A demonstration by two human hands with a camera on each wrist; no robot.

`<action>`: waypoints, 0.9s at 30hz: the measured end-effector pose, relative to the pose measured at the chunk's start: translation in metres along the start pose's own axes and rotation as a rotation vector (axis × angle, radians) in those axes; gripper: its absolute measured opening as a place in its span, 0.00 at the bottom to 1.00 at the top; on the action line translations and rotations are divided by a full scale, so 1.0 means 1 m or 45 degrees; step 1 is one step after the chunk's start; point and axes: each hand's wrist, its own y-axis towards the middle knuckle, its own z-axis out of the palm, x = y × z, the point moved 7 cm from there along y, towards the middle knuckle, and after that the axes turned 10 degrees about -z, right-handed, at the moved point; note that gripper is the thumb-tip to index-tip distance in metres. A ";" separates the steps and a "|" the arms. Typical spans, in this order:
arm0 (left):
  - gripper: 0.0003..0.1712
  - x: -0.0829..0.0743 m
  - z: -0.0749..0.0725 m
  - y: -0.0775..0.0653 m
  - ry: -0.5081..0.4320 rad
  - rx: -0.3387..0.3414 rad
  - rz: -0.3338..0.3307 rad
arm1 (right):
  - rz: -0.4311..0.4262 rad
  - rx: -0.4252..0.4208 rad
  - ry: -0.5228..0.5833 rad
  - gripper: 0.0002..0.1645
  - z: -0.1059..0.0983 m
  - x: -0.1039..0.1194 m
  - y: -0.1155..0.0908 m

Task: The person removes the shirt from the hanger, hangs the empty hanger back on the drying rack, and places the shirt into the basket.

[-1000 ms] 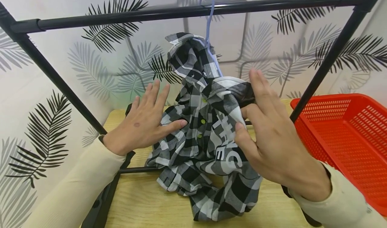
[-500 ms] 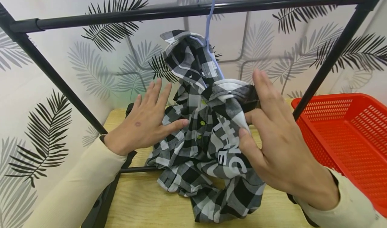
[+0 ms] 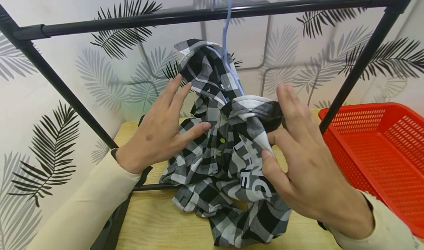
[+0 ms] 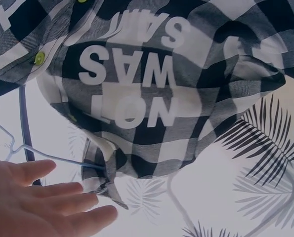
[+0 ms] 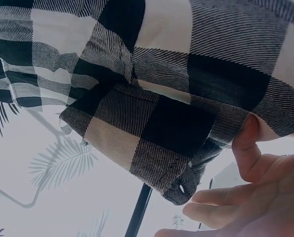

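Observation:
A black, grey and white checked shirt (image 3: pixel 212 132) with white lettering hangs on a light blue hanger (image 3: pixel 226 40), its hook over the black rail. My right hand (image 3: pixel 308 165) pinches the shirt's edge just below the collar between thumb and forefinger, its other fingers extended. In the right wrist view the thumb and forefinger meet at the cloth (image 5: pixel 171 94). On the other side my left hand (image 3: pixel 159 128) is spread with straight fingers before the shirt, thumb toward the button placket. The left wrist view has that hand (image 4: pixel 48 197) below the lettered shirt front (image 4: pixel 132 89), holding nothing.
A black rack with a top rail (image 3: pixel 149 20) and slanting side posts frames the shirt. A lower bar (image 3: pixel 154 186) crosses above the wooden table (image 3: pixel 159 224). At the right stands a red basket (image 3: pixel 351 161). Behind is a leaf-patterned wall covering (image 3: pixel 109 77).
My left hand has moved slightly up and turned toward the collar. My right hand has shifted a little right and down with the shirt edge. The hanger hook has moved slightly left.

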 end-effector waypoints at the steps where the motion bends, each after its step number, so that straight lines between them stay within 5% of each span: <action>1: 0.49 -0.002 -0.003 0.001 -0.018 -0.037 0.017 | 0.001 0.006 -0.005 0.10 0.000 0.000 0.000; 6: 0.45 -0.012 -0.013 0.006 -0.083 -0.136 0.070 | -0.028 -0.014 -0.001 0.13 0.000 0.002 -0.001; 27: 0.37 -0.029 -0.019 0.019 -0.174 -0.270 0.084 | -0.101 -0.093 0.042 0.29 0.002 0.011 -0.009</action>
